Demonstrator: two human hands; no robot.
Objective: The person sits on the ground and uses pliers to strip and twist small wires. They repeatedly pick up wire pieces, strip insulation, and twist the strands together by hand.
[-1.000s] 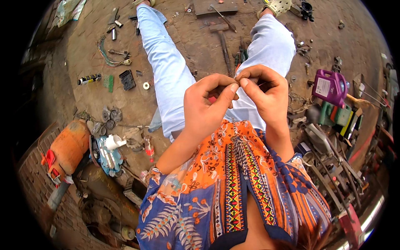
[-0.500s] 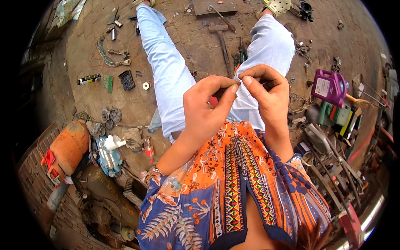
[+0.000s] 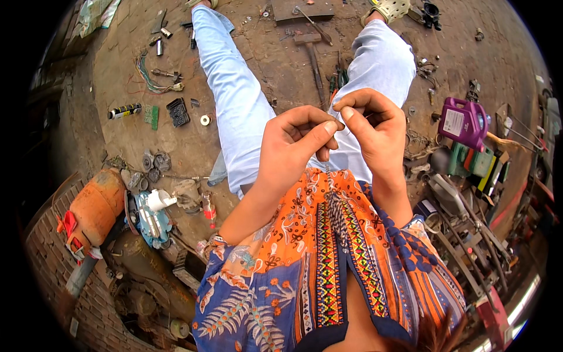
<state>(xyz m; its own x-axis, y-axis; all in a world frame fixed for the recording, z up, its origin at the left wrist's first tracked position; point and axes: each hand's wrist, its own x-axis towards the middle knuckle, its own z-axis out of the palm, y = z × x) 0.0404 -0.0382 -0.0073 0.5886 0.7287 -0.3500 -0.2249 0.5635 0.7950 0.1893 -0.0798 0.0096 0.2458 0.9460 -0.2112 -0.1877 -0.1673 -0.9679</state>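
Thumb and index finger of left hand (image 3: 286, 144) are pressed together, a thin strand (image 3: 348, 131) pinched at their tips; it is held above the light blue trousers (image 3: 239, 97), between both hands. Strand too fine for its material to be told. Thumb and index tip of right hand (image 3: 378, 126) are held close beside it; whether it is gripped there cannot be told. Hammer (image 3: 316, 67) is laid on the floor (image 3: 132, 141) between the trouser legs, handle toward the hands. To the left, a black block (image 3: 177, 112), green circuit board (image 3: 154, 117), spray can (image 3: 124, 111) and wire bundle (image 3: 149, 79) are scattered. To the right, a purple jug (image 3: 474, 130) is set just beside a green box (image 3: 482, 162). Lower left: orange tank (image 3: 101, 198).
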